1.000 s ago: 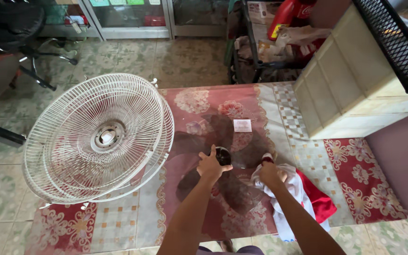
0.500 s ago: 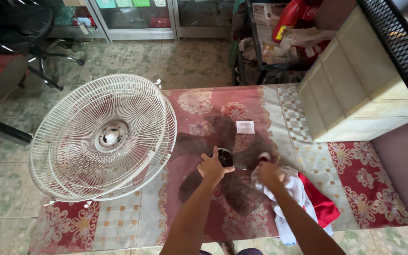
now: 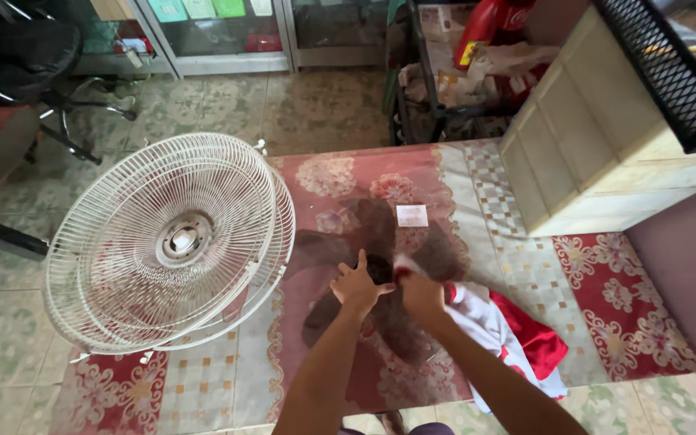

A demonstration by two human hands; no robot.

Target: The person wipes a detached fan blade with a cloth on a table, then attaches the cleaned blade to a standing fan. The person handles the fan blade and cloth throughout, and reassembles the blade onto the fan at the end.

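Note:
A translucent dark fan blade (image 3: 380, 242) lies flat on a red patterned tablecloth (image 3: 340, 173). My left hand (image 3: 358, 286) presses on the blade's black hub, fingers spread. My right hand (image 3: 422, 294) grips a white and red cloth (image 3: 509, 334) and holds it against the blade just right of the hub. A small white label (image 3: 412, 215) is stuck on one blade lobe.
Two stacked white wire fan guards (image 3: 167, 242) overhang the table's left edge. A cream tiled block (image 3: 590, 137) stands at the right, a black mesh crate (image 3: 670, 64) above it. An office chair (image 3: 34, 56), glass cabinets and a cluttered rack stand beyond on the tiled floor.
My right hand has moved left with the cloth, from the right lobe toward the hub. My left hand stays on the hub.

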